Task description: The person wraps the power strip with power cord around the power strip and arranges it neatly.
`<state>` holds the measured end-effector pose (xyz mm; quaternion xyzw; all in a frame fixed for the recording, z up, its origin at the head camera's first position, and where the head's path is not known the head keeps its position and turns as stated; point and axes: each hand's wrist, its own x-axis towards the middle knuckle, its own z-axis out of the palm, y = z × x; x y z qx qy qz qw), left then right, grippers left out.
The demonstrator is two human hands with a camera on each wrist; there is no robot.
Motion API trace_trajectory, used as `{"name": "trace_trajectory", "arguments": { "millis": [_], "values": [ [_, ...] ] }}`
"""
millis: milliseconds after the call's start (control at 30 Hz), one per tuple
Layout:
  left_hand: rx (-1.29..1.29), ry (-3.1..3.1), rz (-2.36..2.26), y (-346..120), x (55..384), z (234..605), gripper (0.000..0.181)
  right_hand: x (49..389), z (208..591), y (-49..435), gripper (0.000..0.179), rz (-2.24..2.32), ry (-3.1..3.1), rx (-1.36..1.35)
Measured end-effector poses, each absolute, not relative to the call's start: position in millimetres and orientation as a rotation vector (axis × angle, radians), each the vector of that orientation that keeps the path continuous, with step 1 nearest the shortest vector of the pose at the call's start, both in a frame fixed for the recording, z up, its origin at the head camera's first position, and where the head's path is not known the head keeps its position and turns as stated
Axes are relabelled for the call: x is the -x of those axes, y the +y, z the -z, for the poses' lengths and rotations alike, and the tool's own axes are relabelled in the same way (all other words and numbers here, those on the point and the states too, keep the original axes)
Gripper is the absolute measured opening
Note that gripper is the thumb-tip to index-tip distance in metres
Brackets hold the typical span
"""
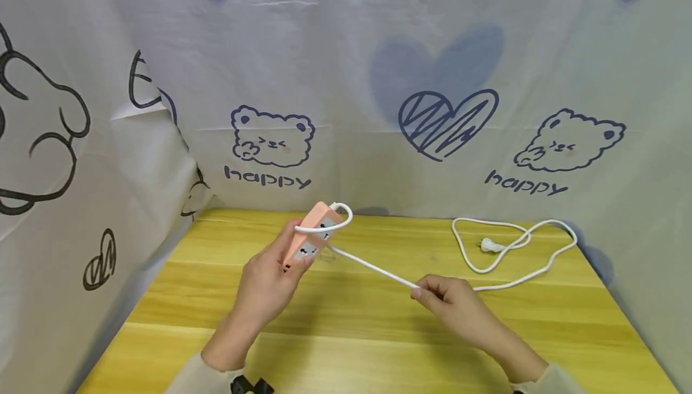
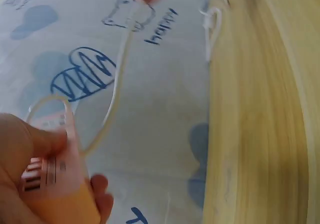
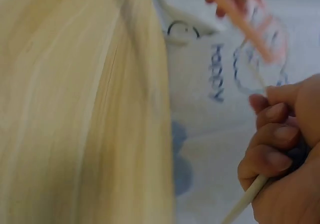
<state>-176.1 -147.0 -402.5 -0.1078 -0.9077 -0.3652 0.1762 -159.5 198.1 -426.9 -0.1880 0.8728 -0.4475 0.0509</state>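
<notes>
Left hand grips the peach power strip, just left of centre frame, one loop of white cord across its face! Right hand pinches the cord, lower right; beyond, the plug and remaining length lie loose, unwound.

Soft light, faint shadows on the wooden table, head view fairly crisp, wrist views blurred

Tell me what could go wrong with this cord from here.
The turn of white cord over the power strip might slip off if the left hand shifts or tension eases. Beyond the right hand, the cord's loose loops near the plug could tangle if pulled.
</notes>
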Motion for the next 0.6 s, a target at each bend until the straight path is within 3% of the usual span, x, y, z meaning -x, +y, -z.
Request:
{"name": "trace_trajectory", "arguments": {
  "millis": [200,367,467,600],
  "values": [
    [0.342,-2.588,0.522,-151,185,415,0.065,131,399,184,0.013,1.106,2.900,1.229],
    [0.527,-2.682,0.213,-152,178,419,0.067,140,365,174,0.017,1.096,2.977,1.755],
    [0.724,-2.727,0.115,-149,169,414,0.067,156,348,170,0.033,1.118,3.040,1.832],
    [0.997,-2.785,0.149,-143,157,406,0.063,173,337,167,0.037,1.159,3.074,1.759]
  ]
}}
